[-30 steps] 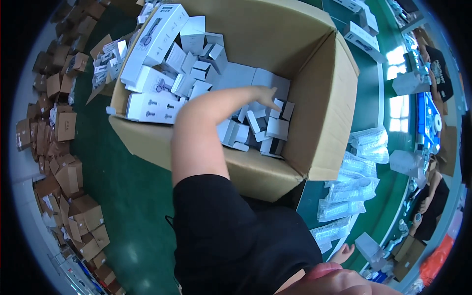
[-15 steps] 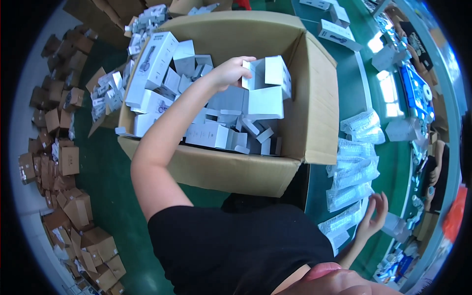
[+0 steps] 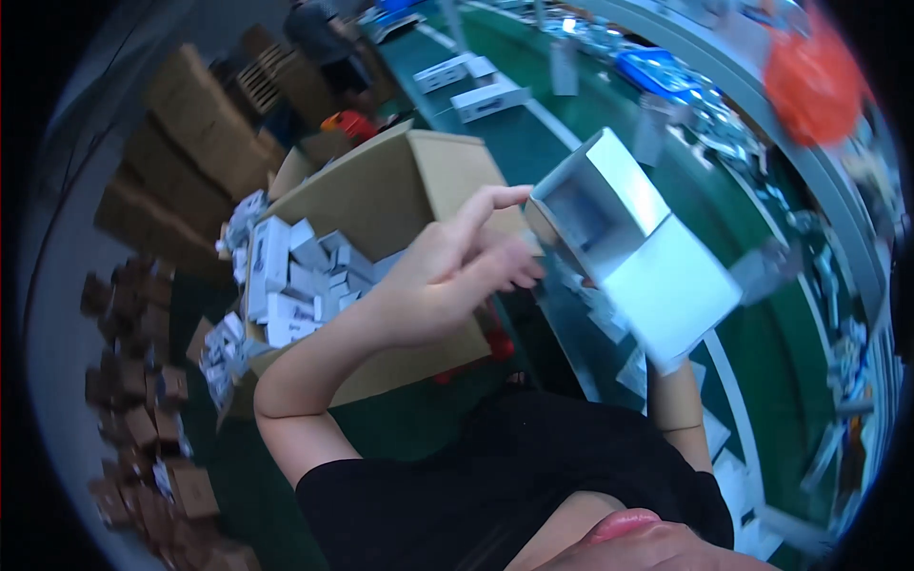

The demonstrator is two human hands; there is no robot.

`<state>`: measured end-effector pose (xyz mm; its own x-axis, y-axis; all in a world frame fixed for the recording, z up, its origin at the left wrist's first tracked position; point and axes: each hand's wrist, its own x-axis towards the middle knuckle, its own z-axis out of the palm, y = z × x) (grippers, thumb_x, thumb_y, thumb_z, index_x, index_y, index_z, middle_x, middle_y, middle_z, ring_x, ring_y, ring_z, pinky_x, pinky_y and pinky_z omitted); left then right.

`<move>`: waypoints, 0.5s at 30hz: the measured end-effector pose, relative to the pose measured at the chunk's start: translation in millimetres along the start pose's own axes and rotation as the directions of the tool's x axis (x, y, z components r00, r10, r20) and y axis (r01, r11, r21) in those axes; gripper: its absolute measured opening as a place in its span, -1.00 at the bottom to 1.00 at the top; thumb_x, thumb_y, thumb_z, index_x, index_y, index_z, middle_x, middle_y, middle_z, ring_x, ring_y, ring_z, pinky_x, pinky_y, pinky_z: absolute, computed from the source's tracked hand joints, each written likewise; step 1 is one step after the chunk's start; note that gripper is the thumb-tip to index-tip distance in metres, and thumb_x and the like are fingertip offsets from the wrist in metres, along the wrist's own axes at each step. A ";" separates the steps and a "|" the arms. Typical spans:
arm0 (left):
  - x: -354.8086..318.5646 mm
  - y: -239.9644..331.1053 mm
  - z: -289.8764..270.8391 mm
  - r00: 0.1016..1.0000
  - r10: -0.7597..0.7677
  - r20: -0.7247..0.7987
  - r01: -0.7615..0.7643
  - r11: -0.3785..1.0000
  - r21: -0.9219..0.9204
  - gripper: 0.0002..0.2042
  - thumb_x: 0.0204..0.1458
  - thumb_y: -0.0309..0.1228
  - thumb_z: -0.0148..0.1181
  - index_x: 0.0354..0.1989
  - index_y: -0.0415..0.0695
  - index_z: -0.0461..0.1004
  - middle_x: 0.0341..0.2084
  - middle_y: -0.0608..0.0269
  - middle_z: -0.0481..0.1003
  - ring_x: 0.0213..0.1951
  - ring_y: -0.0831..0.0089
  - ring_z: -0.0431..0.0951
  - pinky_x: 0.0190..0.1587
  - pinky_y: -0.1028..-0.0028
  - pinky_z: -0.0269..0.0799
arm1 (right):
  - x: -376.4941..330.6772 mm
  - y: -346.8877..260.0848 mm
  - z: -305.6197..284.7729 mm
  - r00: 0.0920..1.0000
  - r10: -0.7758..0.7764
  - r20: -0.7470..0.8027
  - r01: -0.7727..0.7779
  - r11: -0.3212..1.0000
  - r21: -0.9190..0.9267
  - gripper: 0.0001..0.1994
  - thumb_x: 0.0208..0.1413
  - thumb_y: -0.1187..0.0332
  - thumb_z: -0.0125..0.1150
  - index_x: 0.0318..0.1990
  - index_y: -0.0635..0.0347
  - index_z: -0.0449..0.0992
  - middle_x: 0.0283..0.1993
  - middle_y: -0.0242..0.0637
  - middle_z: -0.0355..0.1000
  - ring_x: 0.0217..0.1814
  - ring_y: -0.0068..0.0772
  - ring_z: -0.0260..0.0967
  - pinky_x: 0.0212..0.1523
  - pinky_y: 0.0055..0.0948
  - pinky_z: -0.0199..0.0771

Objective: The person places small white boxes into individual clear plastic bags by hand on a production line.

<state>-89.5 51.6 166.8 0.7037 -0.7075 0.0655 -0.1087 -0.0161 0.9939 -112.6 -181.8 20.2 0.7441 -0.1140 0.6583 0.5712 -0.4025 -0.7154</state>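
An open white box is raised above the green work surface, its flaps spread and its hollow inside facing up. My left hand is at the box's left edge, index finger stretched to the rim and the other fingers loosely curled, with nothing inside them. From below, my right forearm runs up behind the box. The box hides my right hand almost fully, and it appears to support the box from there. To the left stands a large brown carton with several white boxes inside.
White boxes lie at the table's far end. Clear bubble-wrap sleeves lie under and beside the raised box. A blue tray and an orange bag are at right. Brown cartons are piled left; a person stands far back.
The white box has come out of the large carton and over to the right, above the table. My right arm has moved up behind it. My left hand has loosened, and the view has swung right.
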 end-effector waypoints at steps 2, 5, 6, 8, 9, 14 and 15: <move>27.4 -10.6 -7.6 0.980 0.052 0.190 -0.083 0.984 0.157 -0.57 -0.02 -0.34 -0.08 0.05 -0.21 0.16 -0.19 0.02 0.34 -0.27 0.35 0.38 -0.28 0.47 0.31 | -46.0 17.9 -41.7 0.987 0.157 0.042 -0.162 0.948 0.276 -0.11 -0.41 0.22 0.39 0.16 0.23 0.03 0.17 0.00 0.04 0.22 0.04 -0.05 0.14 -0.16 0.01; 83.6 -11.6 42.9 0.943 0.191 0.271 -0.268 0.921 0.282 -0.45 -0.08 -0.14 -0.01 0.07 -0.19 0.14 -0.07 0.00 0.25 -0.09 0.25 0.30 -0.15 0.36 0.27 | -80.2 10.4 -82.5 0.962 0.258 0.087 -0.270 0.866 0.420 -0.11 -0.40 0.17 0.38 0.16 0.23 0.04 0.16 -0.02 0.06 0.20 0.02 -0.03 0.13 -0.18 0.02; 101.4 -27.9 62.4 0.906 0.196 0.375 -0.250 0.963 0.100 -0.29 -0.21 -0.03 0.08 0.11 -0.19 0.09 -0.01 -0.03 0.21 0.04 0.18 0.18 0.00 0.26 0.14 | -85.2 0.8 -91.1 0.950 0.273 0.152 -0.312 0.841 0.441 -0.10 -0.41 0.14 0.38 0.16 0.23 0.05 0.15 -0.03 0.07 0.19 0.01 -0.02 0.13 -0.19 0.02; 115.4 -57.7 100.8 0.760 0.034 0.649 -0.027 0.999 -0.021 -0.09 -0.31 0.23 0.05 0.18 -0.14 0.00 0.09 -0.01 0.12 0.15 0.13 0.06 0.12 0.18 -0.07 | -96.5 -12.0 -106.8 0.914 0.295 0.280 -0.399 0.786 0.472 -0.10 -0.41 0.10 0.37 0.15 0.23 0.06 0.15 -0.05 0.08 0.18 0.00 0.01 0.12 -0.21 0.02; 121.3 -69.0 118.2 0.704 -0.032 0.710 -0.001 0.999 0.046 -0.04 -0.36 0.22 0.08 0.19 -0.14 -0.03 0.12 0.00 0.09 0.16 0.12 0.02 0.14 0.16 -0.12 | -105.5 -11.9 -114.8 0.917 0.319 0.242 -0.398 0.788 0.471 -0.10 -0.41 0.10 0.37 0.15 0.23 0.06 0.15 -0.05 0.08 0.18 0.00 0.01 0.12 -0.21 0.02; 120.3 -100.5 186.0 0.645 0.138 0.752 0.228 0.904 -0.362 -0.14 -0.33 0.02 0.15 0.16 -0.19 0.03 0.11 0.01 0.08 0.10 0.12 0.08 0.09 0.19 -0.06 | -142.4 0.4 -138.2 0.871 0.480 0.107 -0.318 0.384 0.867 -0.10 -0.44 0.11 0.37 0.14 0.27 0.08 0.07 -0.07 0.19 0.11 -0.02 0.11 0.06 -0.27 0.10; 121.1 -102.4 192.6 0.677 0.088 0.731 0.226 0.920 -0.319 -0.15 -0.33 0.03 0.15 0.15 -0.18 0.05 0.09 0.01 0.11 0.10 0.11 0.10 0.09 0.18 -0.06 | -147.2 -2.0 -138.9 0.850 0.527 -0.003 -0.295 0.480 0.826 -0.17 -0.40 0.14 0.34 0.10 0.28 0.13 0.03 -0.08 0.22 0.06 -0.06 0.14 0.03 -0.30 0.14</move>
<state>-128.4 -168.5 56.0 -0.0467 -0.9967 0.0669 0.2832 0.0510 0.9577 -271.4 -290.4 -42.8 0.9323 -0.3120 0.1828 0.3410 0.5904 -0.7315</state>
